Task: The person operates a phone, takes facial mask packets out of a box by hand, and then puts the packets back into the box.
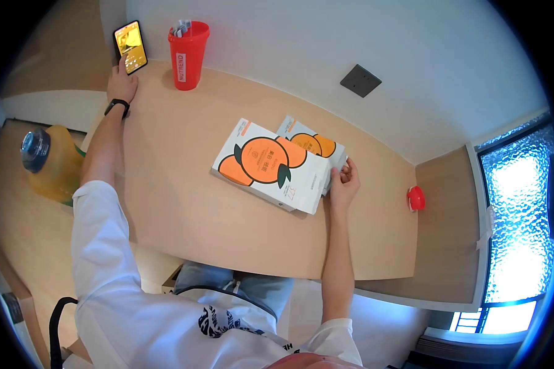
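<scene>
My left hand (pixel 122 85) reaches to the far left, an index finger stretched onto the lit yellow screen of a smartphone (pixel 129 40). The phone leans upright against the wall. My right hand (pixel 345 182) is at the right end of two white boxes, its fingers curled at the edge of the rear box (pixel 328 145). In front of that box, and partly covering it, lies a larger white box (pixel 263 161) printed with oranges and green leaves. How far the right fingers wrap round the rear box is partly hidden.
A red cup (pixel 189 58) holding small packets stands beside the phone. A red round object (pixel 416 198) sits at the table's right side. A large jug of yellow liquid (pixel 58 166) is left of the table (pixel 184 203). A dark socket plate (pixel 361 80) is on the wall.
</scene>
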{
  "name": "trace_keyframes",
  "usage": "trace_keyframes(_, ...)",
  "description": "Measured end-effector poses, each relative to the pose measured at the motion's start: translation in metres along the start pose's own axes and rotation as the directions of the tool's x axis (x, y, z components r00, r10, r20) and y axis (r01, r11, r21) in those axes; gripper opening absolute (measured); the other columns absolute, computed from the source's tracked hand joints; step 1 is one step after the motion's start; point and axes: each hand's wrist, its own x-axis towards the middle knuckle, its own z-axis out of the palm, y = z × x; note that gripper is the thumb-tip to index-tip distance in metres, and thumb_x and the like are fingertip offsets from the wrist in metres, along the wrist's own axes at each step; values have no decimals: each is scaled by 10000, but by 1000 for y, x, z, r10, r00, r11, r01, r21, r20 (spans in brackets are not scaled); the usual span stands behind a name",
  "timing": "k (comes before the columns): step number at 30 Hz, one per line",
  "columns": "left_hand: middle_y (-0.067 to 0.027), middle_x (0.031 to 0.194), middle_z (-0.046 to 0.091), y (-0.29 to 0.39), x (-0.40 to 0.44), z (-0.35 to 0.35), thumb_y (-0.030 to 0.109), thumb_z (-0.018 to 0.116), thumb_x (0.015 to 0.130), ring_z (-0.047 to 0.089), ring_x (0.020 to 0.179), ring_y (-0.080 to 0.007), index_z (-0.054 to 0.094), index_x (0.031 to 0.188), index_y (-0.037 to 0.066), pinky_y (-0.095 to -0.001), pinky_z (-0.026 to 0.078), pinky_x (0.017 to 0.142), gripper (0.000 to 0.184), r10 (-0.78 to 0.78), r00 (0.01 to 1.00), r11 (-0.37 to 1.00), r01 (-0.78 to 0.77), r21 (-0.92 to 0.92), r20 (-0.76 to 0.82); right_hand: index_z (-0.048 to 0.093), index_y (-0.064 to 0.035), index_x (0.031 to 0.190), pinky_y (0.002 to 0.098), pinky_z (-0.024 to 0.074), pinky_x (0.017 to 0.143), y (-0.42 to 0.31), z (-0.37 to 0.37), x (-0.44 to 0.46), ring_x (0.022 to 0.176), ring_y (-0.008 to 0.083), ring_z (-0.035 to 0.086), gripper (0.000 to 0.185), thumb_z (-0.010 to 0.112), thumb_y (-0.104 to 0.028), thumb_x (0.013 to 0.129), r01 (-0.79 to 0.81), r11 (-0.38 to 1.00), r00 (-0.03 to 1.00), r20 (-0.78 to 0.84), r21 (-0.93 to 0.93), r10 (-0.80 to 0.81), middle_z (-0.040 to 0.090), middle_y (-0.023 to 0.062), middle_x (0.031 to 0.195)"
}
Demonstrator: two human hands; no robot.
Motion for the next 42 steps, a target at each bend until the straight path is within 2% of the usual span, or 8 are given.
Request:
trace_keyframes(3, -211, 1280, 537, -3, 2, 5, 220, 596, 849, 587, 1096, -422, 261, 1503, 245, -499, 505, 920, 735, -40, 999, 999, 40, -8, -10, 518, 68, 1312, 230, 509, 713, 9, -2, 6, 808, 104, 617, 441, 593, 76, 878, -112, 969, 992, -40, 222, 123, 628, 69, 1005)
trace_keyframes(8, -199, 1210, 580, 1, 1, -1, 239, 595, 864, 609, 1045, -418, 303, 1485, 235, -508, 513, 871, 686, -87, 995, 994, 84, -72, -38, 541, 52, 1238, 223, 485, 707, 9, -2, 4, 794, 82, 583, 347, 561, 54, 892, -44, 991, 998, -32, 129, 48, 596, 69, 1036)
trace_keyframes(14, -122, 1237, 610, -5, -1, 1, 234, 540, 912, 643, 1039, -343, 481, 1399, 274, -469, 539, 857, 493, -22, 999, 996, 24, 82, -26, 547, 32, 1222, 227, 477, 710, 22, -4, 11, 794, 72, 558, 335, 566, 24, 887, 2, 996, 1000, -27, 90, 0, 589, 44, 1014)
trace_keyframes(16, -99, 1284, 594, 2, -2, -4, 238, 530, 925, 646, 1042, -343, 519, 1376, 290, -462, 542, 866, 454, -36, 999, 996, 34, 86, 14, 547, 29, 1220, 227, 475, 711, 24, -4, 10, 792, 71, 550, 336, 575, 17, 886, 1, 1000, 999, -37, 16, 0, 584, 40, 1003)
trace_keyframes(19, -79, 1310, 583, -1, -2, 3, 265, 521, 941, 650, 1042, -337, 578, 1331, 288, -454, 546, 873, 394, -19, 998, 989, 10, 147, 61, 548, 26, 1218, 228, 471, 708, 18, -2, 8, 783, 71, 538, 339, 584, 14, 882, -6, 995, 1000, -17, 99, 7, 574, 35, 989)
trace_keyframes(23, -73, 1319, 573, 5, -4, -4, 300, 516, 952, 654, 1039, -335, 643, 1263, 269, -452, 546, 879, 337, -50, 994, 973, 27, 228, 95, 546, 31, 1214, 228, 470, 709, 11, -1, 7, 775, 74, 535, 335, 587, 8, 883, 26, 999, 1000, -14, -28, -26, 569, 35, 989)
trace_keyframes(35, -73, 1339, 583, 5, -2, -4, 300, 503, 949, 652, 1062, -334, 572, 1337, 238, -464, 541, 888, 399, -90, 993, 977, 74, 198, 74, 542, 42, 1203, 217, 466, 700, 7, -1, 5, 776, 67, 532, 325, 580, 24, 881, 16, 1000, 1000, -8, 11, -16, 560, 35, 997)
trace_keyframes(42, -59, 1327, 577, 7, -2, -6, 305, 513, 944, 649, 1060, -332, 620, 1288, 265, -459, 544, 883, 362, -53, 994, 973, 29, 231, 98, 544, 41, 1198, 220, 469, 712, 5, -2, 8, 787, 66, 541, 320, 579, 23, 881, 12, 1000, 1000, -5, -8, -12, 582, 41, 1000)
